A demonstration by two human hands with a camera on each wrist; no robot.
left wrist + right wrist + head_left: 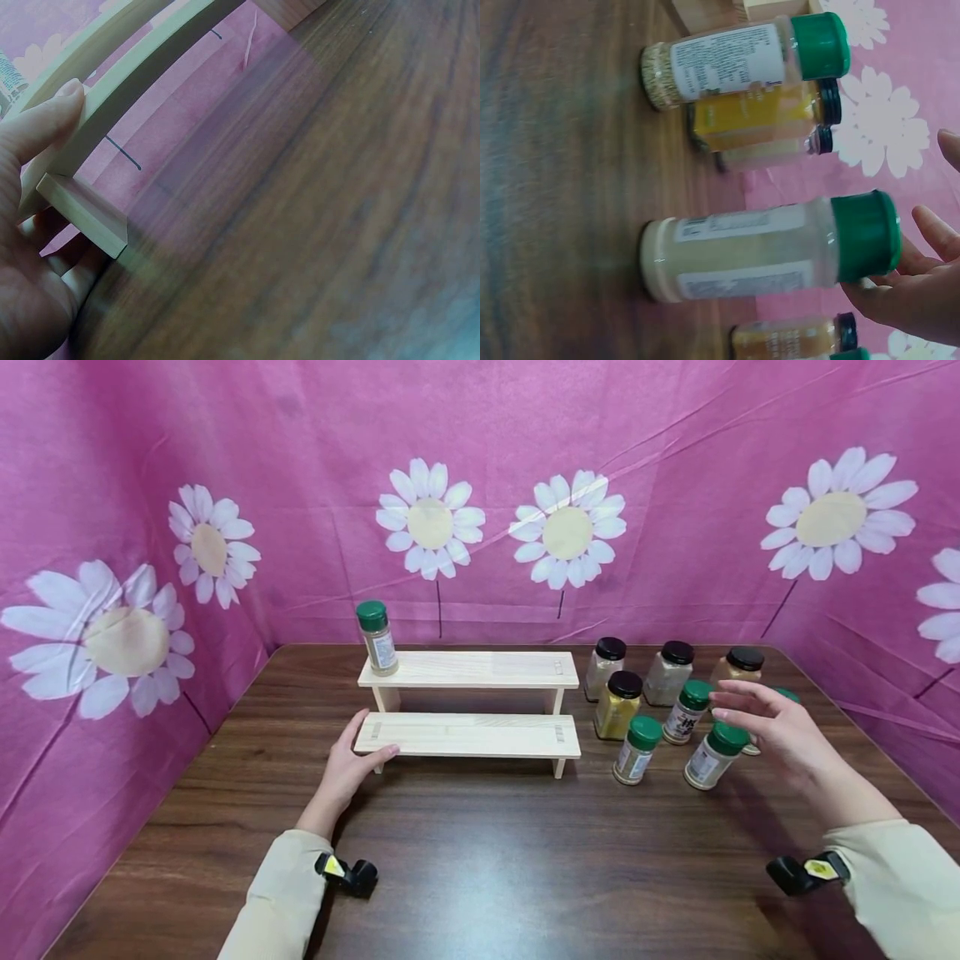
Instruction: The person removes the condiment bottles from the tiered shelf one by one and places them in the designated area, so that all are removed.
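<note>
A two-step wooden rack (468, 735) stands mid-table. My left hand (350, 766) grips the left end of its lower step, the thumb on top and the other fingers round the end beside the leg (86, 217). On the upper step's left end stands a green-capped spice jar (380, 643). My right hand (783, 735) is above the jars on the right, fingers spread and holding nothing. Nearest to it is an upright jar with a green cap (866, 236); whether the fingers touch that cap I cannot tell.
Right of the rack stand more spice jars: a yellow one with a black cap (618, 706), a green-capped one in front (637, 752), a green-capped one behind (685, 714) and several others. A pink curtain with daisies (480, 435) hangs behind the brown table (480, 860).
</note>
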